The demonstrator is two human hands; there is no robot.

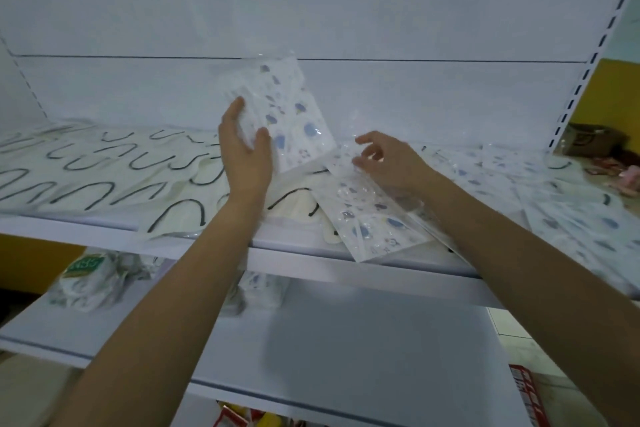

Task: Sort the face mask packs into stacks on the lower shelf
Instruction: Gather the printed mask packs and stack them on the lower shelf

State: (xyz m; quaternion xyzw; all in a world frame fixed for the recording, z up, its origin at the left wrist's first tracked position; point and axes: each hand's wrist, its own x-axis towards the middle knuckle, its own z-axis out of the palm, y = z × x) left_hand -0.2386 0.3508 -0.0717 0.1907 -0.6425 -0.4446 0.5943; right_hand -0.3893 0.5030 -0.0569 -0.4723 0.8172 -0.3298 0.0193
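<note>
Step in hand: gathering printed packs off the upper shelf before they go down to the lower shelf.
Left hand: grasping the held pack, thumb on the near face, fingers behind; the pack stands tilted above the upper shelf, mid-scene.
Right hand: fingers curled at the far edge of the lying pack; cannot tell whether it is gripped or only touched.
Lying pack: flat on the upper shelf, near corner overhanging the front edge.
Other stock, upper shelf: white packs with black loops to the left; more printed packs to the right.
Lower shelf: green-labelled packs far left; a printed stack blurred, mid-scene.
Next move (judgement): secure the lying pack, join it to the held pack, carry both down onto the printed stack, edges squared.
</note>
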